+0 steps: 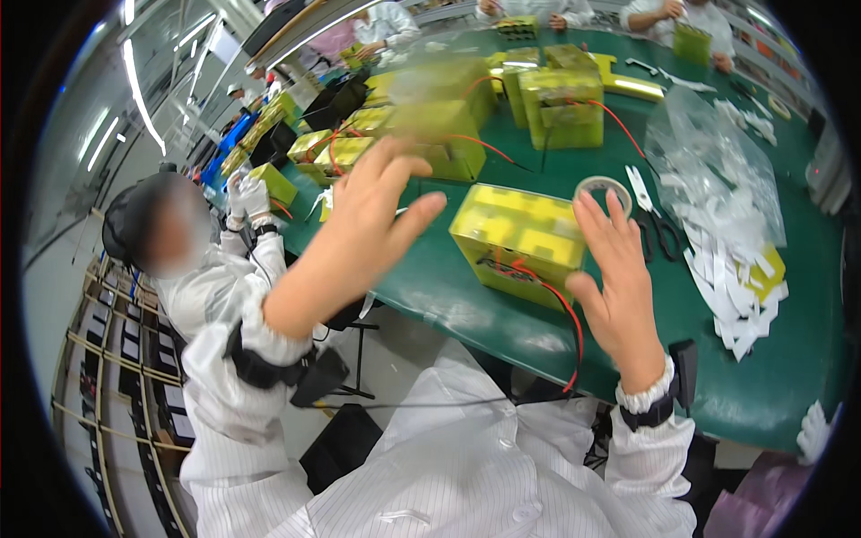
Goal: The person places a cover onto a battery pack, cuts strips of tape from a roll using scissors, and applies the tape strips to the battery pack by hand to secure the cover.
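left hand (366,208): raised left of the yellow box (513,235), thumb spread from loosely bent fingers, grasping nothing | right hand (621,289): fingers extended, thumb apart, beside box's right side, contact unclear | box: on green table (430,291), between hands

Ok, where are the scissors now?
In the head view's right half, the scissors lie on the green table between the tape roll and the white strips.
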Motion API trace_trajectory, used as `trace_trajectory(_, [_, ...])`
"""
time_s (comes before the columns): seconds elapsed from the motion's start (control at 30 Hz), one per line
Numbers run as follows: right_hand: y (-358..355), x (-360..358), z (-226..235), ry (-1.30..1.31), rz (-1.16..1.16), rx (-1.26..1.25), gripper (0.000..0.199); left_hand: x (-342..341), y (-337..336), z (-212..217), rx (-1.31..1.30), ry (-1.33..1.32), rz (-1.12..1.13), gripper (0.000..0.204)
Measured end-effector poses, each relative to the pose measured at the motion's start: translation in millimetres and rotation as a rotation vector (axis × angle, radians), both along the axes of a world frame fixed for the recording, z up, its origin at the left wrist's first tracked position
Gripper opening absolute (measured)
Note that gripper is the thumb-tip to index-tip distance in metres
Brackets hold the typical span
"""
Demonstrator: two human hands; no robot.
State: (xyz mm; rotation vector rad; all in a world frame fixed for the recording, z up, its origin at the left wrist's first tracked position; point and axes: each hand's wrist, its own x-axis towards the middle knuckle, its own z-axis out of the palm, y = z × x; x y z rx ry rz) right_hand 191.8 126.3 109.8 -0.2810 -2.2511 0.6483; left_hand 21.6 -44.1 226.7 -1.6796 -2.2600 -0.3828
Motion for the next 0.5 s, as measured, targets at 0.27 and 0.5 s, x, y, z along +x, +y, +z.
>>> trace_trajectory(0.27, [-12.1,-8.3,-17.3,0.163,0.257,-0.397,0.058,5.7,-40.4,-66.2,0.317,-0.748,0.042,0.047])
trace_trajectory(0.5, [38.3,33.1,-26.8,0.342,-0.028,-1.083,0.065,-42.2,18.5,-99.0,0.293,-1.682,-0.114,0.059])
